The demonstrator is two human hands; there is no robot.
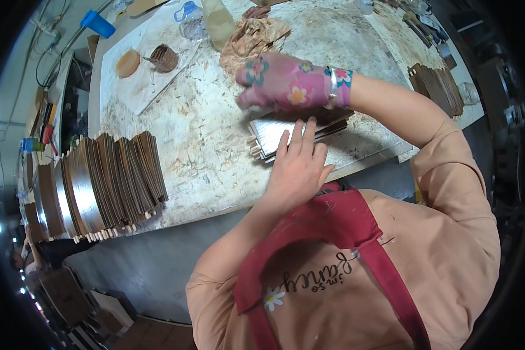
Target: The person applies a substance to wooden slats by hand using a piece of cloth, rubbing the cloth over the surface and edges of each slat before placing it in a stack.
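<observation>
My bare left hand (298,165) lies with fingers stretched out and apart on a dark brown panel (268,137) near the table's front edge. The panel's top shines with reflected light, and light wooden pegs stick out at its left end. At least one more panel seems to lie beneath it. My right hand (297,83), in a pink glove with flower prints, is over the panel's far side. Its fingers are smeared by motion, so whatever they may hold cannot be made out. A crumpled, stained tan cloth (254,44) lies just beyond the glove.
A long row of brown panels (108,181) with pegs stands along the table's left front. Behind are a yellowish round block (128,62), a brown-stained pot (164,58), a clear jug (189,22) and a bottle (217,23). More panels (436,87) stand at right on the stained table (198,157).
</observation>
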